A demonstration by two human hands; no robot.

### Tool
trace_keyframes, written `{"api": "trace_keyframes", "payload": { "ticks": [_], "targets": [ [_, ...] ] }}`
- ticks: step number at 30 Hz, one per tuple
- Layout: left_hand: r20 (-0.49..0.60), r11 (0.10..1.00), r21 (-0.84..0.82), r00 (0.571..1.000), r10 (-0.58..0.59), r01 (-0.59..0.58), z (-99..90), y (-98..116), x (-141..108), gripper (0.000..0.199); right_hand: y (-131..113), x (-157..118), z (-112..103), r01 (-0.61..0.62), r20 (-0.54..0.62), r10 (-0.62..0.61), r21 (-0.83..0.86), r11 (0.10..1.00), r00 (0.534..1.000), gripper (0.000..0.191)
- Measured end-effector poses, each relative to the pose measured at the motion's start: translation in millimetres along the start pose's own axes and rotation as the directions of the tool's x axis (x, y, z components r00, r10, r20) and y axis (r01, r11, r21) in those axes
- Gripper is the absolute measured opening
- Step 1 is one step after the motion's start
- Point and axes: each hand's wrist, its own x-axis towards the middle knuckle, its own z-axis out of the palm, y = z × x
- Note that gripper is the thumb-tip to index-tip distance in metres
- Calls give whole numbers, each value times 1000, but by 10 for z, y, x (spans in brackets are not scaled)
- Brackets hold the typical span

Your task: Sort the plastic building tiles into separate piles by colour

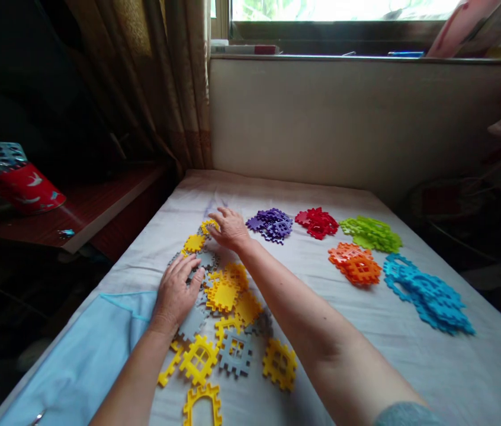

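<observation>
My left hand (180, 291) rests at the left side of the mixed pile, its fingers spread over grey interlocking plastic tiles (193, 322). Farther off, my right hand (229, 228) reaches to the far end of the pile with fingers stretched out. Its fingertips are beside a yellow tile with an opening (208, 226); whether they touch it I cannot tell. Between my arms lie several yellow tiles (224, 294) mixed with grey ones. Closer to me are a yellow window tile (199, 360), a grey window tile (235, 353) and a yellow arch tile (201, 403).
Single-colour heaps lie rightward: purple (272, 225), red (317, 223), green (371, 233), orange (355, 263) and blue (428, 293). A light blue cloth (86, 349) covers the bed's left side. A dark red table (112, 195) bears a red can (32, 188).
</observation>
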Motion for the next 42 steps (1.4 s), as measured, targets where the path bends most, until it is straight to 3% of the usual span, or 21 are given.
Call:
{"api": "trace_keyframes", "payload": {
  "ticks": [3, 6, 9, 13, 18, 25, 28, 31, 33, 36, 42],
  "targets": [
    [-44, 1000, -15, 999, -22, 21, -6, 16, -5, 41, -306, 166, 146, -95, 152, 90, 25, 995, 984, 54],
    [-145, 995, -2, 985, -95, 96, -2, 5, -18, 45, -442, 174, 228, -32, 229, 28, 11, 999, 973, 50],
    [-188, 990, 2, 972, -141, 144, 16, -16, -28, 48, -434, 71, 182, 28, 234, -27, -2, 1000, 972, 43],
    [-138, 993, -41, 984, -115, 110, 42, 4, -19, 49, -310, -168, -37, 3, 274, 13, -58, 998, 962, 34],
    [-18, 990, -135, 999, -46, 43, 71, 163, -6, 47, -104, -651, -307, -89, 246, 110, -97, 991, 963, 34],
    [122, 972, -236, 992, 36, -6, 166, 484, -18, 49, 144, -1536, -470, -234, 112, 228, 42, 971, 967, 51],
    [182, 970, -242, 981, 72, -26, 80, 537, 12, 51, 255, -1951, -483, -292, -2, 295, 145, 945, 955, 55],
    [198, 978, -201, 976, 89, -48, -134, 498, -17, 56, 352, -2363, -493, -319, -111, 355, 252, 913, 928, 49],
    [224, 988, -150, 971, 82, -49, -293, 448, -141, 58, 373, -2614, -505, -317, -143, 378, 326, 891, 915, 41],
    [269, 997, -13, 960, 74, -73, -458, 401, -536, 67, 318, -2921, -523, -277, -163, 362, 391, 878, 918, 33],
    [376, 971, 128, 916, 142, -203, -520, 502, -1462, 102, 119, -3236, -538, -185, -158, 263, 388, 903, 952, 32]
  ]
}}
